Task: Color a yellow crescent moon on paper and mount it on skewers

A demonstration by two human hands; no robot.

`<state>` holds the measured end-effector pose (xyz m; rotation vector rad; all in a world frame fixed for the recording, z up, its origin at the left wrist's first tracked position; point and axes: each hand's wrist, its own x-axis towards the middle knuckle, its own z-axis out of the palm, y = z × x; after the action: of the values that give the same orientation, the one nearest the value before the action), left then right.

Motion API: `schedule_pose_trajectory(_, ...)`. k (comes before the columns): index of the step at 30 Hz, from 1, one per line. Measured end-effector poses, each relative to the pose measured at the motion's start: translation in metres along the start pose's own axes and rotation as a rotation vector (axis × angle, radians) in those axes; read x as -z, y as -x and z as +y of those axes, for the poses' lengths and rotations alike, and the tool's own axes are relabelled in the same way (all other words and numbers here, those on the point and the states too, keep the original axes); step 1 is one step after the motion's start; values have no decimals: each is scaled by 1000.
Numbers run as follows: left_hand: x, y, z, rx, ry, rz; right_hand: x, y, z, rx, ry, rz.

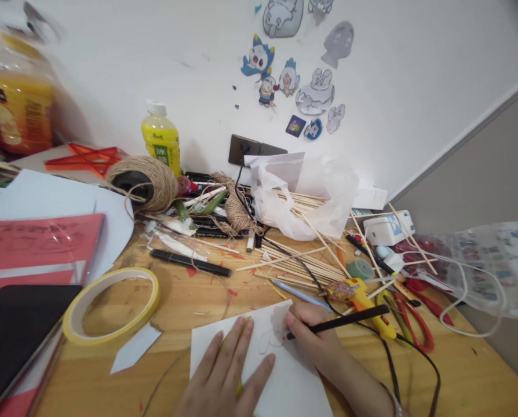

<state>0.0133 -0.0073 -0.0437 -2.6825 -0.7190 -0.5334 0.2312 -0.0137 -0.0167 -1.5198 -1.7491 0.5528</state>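
A white sheet of paper (291, 385) lies at the front of the wooden desk, with faint grey curved lines drawn on its upper part. My left hand (228, 370) rests flat on the sheet, fingers stretched out. Bits of something yellow show between and beside those fingers, mostly hidden. In my right hand (313, 339) is a slim black pencil (354, 319), pinched near its lower end, its tip at the drawn lines. The pencil slants up to the right, its far end above a yellow glue gun (363, 298).
Left are a yellow tape roll (152, 310), a black flat item (19, 341) and red papers (68, 237). Wooden sticks (302, 266), a twine spool (159, 182) and a plastic bag (328, 202) crowd the back. Red-handled pliers (419, 330) and black cables (391, 370) lie right.
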Motion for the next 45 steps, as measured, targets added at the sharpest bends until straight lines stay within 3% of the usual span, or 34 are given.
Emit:
schedule_pose_trajectory(8, 3, 0, 0, 94, 50, 42, 3, 0, -6, -13, -234, 156)
schedule_pose_trajectory(11, 0, 2, 2, 151, 79, 54, 0, 2, -8, 28, -348, 141)
schedule_pose_trajectory(17, -2, 2, 4, 172, 81, 42, -11, 14, -5, 22, -77, -71)
schedule_pose_trajectory(23, -1, 1, 3, 144, 68, 28, -13, 8, -7, 139, 100, -122)
schedule_pose_trajectory(29, 1, 4, 2, 126, 80, -5, -12, 6, -9, 171, 147, -150)
schedule_pose_trajectory(45, 1, 2, 2, 134, 77, -8, -8, 5, -17, 84, 95, -161)
